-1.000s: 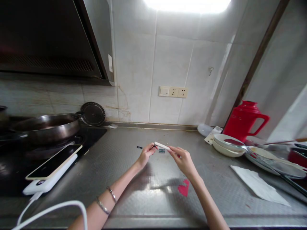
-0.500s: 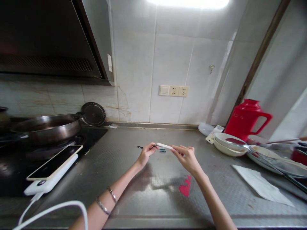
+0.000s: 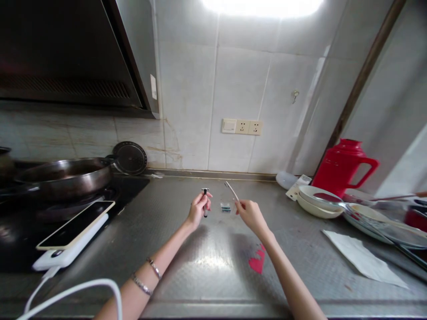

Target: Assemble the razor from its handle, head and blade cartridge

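Steel countertop [image 3: 187,266]: above it the left hand [image 3: 196,211] grips a T-shaped razor [image 3: 205,206], head up, and the right hand [image 3: 251,216] pinches a white toothbrush [image 3: 232,191]; too light a fingertip hold could let either slip onto the small case [image 3: 226,207] between.

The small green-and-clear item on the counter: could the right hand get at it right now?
Probably yes: the small item lies on the counter just left of the right hand, with nothing visible standing between them. However, that hand already holds a slim white tool, which may hinder a grasp.
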A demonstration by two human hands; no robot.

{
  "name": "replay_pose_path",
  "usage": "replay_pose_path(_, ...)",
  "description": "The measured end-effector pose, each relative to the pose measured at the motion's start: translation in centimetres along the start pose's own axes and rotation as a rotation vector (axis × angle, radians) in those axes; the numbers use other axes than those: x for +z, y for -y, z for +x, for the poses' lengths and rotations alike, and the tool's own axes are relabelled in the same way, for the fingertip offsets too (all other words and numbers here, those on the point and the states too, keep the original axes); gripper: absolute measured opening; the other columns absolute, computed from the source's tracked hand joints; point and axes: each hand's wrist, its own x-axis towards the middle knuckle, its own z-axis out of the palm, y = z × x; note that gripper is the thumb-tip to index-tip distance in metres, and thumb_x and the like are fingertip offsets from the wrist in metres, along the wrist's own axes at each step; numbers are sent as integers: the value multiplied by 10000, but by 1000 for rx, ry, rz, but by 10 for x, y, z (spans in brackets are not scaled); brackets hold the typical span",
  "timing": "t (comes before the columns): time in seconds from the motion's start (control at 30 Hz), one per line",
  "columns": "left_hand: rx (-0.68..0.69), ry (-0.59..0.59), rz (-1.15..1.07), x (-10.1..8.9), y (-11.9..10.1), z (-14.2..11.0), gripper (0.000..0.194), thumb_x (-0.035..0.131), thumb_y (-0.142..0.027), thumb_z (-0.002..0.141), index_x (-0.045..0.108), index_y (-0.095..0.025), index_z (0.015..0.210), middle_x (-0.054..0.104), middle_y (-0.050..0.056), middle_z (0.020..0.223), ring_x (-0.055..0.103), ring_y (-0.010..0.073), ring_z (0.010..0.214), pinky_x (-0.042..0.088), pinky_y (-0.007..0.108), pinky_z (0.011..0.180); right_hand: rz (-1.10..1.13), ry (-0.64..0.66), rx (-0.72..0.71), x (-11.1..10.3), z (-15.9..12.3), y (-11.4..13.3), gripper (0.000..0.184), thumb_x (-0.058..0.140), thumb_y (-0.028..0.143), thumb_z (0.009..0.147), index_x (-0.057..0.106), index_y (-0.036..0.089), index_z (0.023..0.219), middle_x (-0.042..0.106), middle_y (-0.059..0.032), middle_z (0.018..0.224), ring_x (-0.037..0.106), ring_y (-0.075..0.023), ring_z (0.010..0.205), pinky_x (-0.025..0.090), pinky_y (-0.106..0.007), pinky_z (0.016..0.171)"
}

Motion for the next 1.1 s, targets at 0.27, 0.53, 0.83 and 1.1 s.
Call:
replay_pose_path(0.27, -18, -18, -22, 0, 1, -2, 264, 550, -422, 763, 534, -171, 842, 409, -51, 552, 403, 82, 505, 423, 230, 563, -324, 219, 156, 40, 12, 29, 348, 397, 291, 823, 697, 134, 906, 681, -192, 925, 651, -257, 844, 448, -304, 675)
replay_pose_path(0.53, -34, -25, -8, 3, 2, -4, 252, 552, -412, 761, 541, -168, 825, 405, -52, 544, 393, 77, 494, 442, 232, 555, -358, 267, 118, 66, 2, 28, 332, 404, 264, 803, 682, 139, 933, 686, -174, 938, 653, -275, 864, 473, -332, 687)
replay_pose_path(0.83, -36, -19, 16, 1, 7, -4, 263, 548, -420, 767, 538, -163, 821, 409, -54, 537, 384, 72, 488, 443, 222, 545, -365, 260, 111, 72, -1, 25, 376, 370, 313, 826, 687, 126, 903, 687, -176, 923, 653, -298, 855, 484, -370, 686)
replay_pose_path(1.1, -48, -14, 24, 0, 11, -4, 271, 553, -425, 765, 541, -161, 826, 407, -56, 532, 378, 73, 486, 439, 223, 543, -353, 283, 134, 71, -1, 26, 398, 367, 351, 843, 679, 125, 940, 679, -185, 951, 645, -297, 885, 479, -372, 712)
